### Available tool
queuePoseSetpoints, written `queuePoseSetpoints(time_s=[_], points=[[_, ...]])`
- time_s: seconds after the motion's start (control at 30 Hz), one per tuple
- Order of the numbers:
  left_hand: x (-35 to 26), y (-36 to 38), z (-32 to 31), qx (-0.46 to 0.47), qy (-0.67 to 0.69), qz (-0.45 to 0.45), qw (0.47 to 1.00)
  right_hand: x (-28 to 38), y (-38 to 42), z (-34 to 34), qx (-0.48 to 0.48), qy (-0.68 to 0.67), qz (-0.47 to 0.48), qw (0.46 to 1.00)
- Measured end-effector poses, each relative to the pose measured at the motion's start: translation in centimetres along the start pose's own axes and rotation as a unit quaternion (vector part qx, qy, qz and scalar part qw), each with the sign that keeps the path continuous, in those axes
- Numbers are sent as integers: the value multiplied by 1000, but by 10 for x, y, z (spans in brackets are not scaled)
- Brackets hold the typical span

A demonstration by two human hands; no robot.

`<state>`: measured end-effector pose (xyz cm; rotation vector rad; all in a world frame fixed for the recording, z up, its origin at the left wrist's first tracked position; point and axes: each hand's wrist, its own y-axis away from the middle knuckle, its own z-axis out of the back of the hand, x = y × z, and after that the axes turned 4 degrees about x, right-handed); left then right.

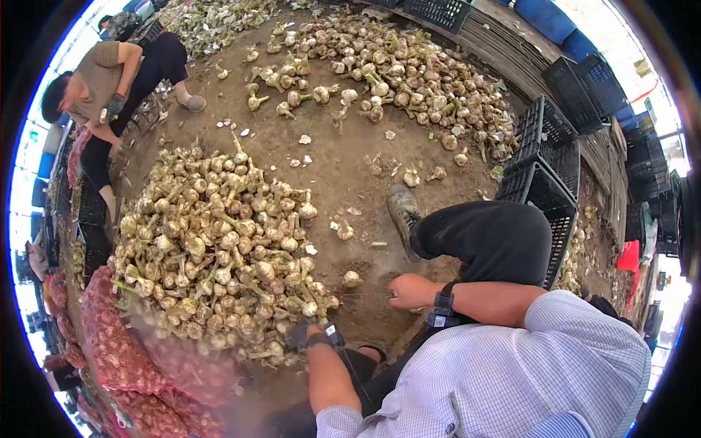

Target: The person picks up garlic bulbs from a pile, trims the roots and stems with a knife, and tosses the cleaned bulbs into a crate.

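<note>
My left hand (299,334), in a dark glove, reaches to the near edge of a large heap of garlic bulbs (212,241) with stems on. It touches bulbs there, but its fingers are too dark and blurred to read. My right hand (410,290) is bare and closed, held low over the dirt between my legs. What it grips, if anything, is hidden. A single garlic bulb (352,279) lies on the ground between the heap and my right hand. Dark bands with small devices circle both wrists.
Another garlic pile (409,73) spreads across the back. Black plastic crates (544,139) stand to the right beside my knee. Red mesh sacks (120,343) of bulbs lie at the left. A co-worker (109,80) bends over at the upper left.
</note>
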<state>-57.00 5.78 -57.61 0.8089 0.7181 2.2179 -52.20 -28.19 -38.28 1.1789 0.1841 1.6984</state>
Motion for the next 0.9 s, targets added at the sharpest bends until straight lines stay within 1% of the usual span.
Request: queuePoseSetpoints(time_s=[0.07,0.17,0.27,0.37,0.47,0.5,0.57,0.63,0.7,0.73,0.77,0.8,0.87,0.9], points=[[0,-1,-6,18,11,-2,1000,1,1,1,-21,7,12,1000],[0,-3,-5,22,24,-7,999,2,5,3,-31,-21,-5,999],[3,-6,10,0,41,-15,999,1,4,7,-3,-16,2,1000],[11,0,29,-46,88,-19,995,4,5,9,-18,-8,13,1000],[27,11,52,-116,193,-26,974,10,10,8,-65,-27,2,998],[31,17,63,-141,239,-33,960,11,11,8,-61,-30,-14,998],[35,25,91,-183,341,-74,919,16,8,11,-44,-35,-37,998],[34,44,125,-209,436,-133,865,19,12,18,-62,-47,-14,997],[29,71,158,-186,518,-235,801,14,16,17,-88,-49,3,995],[28,88,168,-140,575,-287,753,5,13,14,-104,-44,9,994],[26,108,177,-65,650,-322,686,-2,14,14,-120,-39,12,992],[24,121,181,132,797,-293,511,-3,19,19,-129,-40,19,991],[23,138,173,126,769,-351,520,-4,27,32,-149,-43,28,988],[27,141,171,120,770,-353,517,-10,28,32,-179,-39,36,983]])
